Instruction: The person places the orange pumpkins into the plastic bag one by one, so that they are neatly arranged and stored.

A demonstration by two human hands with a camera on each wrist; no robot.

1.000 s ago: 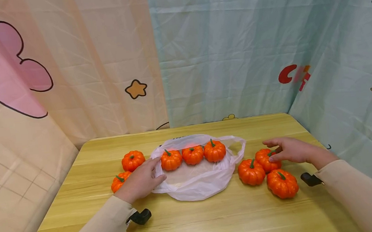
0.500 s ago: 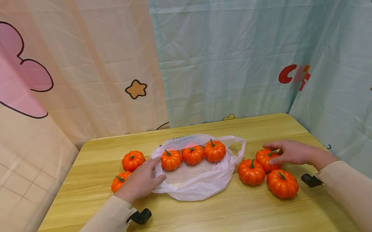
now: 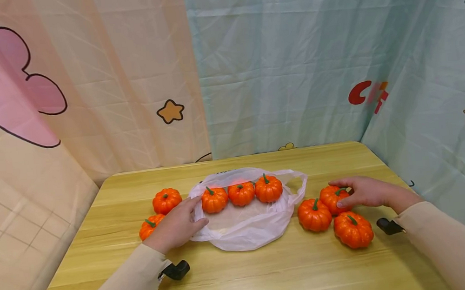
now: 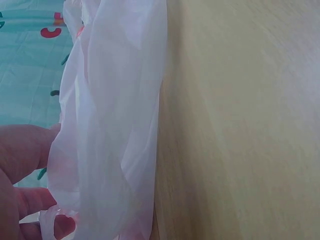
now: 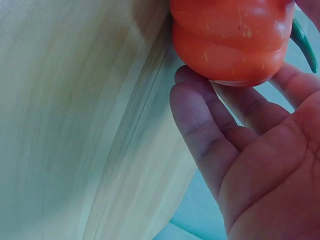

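A white plastic bag (image 3: 245, 237) lies with its mouth spread, and three small orange pumpkins, among them the middle one (image 3: 241, 194), sit in a row in its mouth. My left hand (image 3: 177, 227) holds the bag's left edge; in the left wrist view its fingers (image 4: 30, 150) are partly hidden behind the plastic (image 4: 110, 120). On the right, my right hand (image 3: 367, 191) grips the rear pumpkin (image 3: 330, 197) of a group of three, thumb in front and fingers behind. Close up in the right wrist view, fingers (image 5: 192, 107) lie against that pumpkin (image 5: 230, 40).
Beside the gripped one sit a left pumpkin (image 3: 314, 215) and a front pumpkin (image 3: 353, 230). Left of the bag are two more, a far pumpkin (image 3: 166, 201) and a near pumpkin (image 3: 150, 226) partly behind my left hand. Printed curtains (image 3: 276, 75) enclose the wooden table (image 3: 246, 283).
My right hand has lowered slightly and its thumb and fingers have closed round the rear pumpkin. The left hand and the bag have stayed put.
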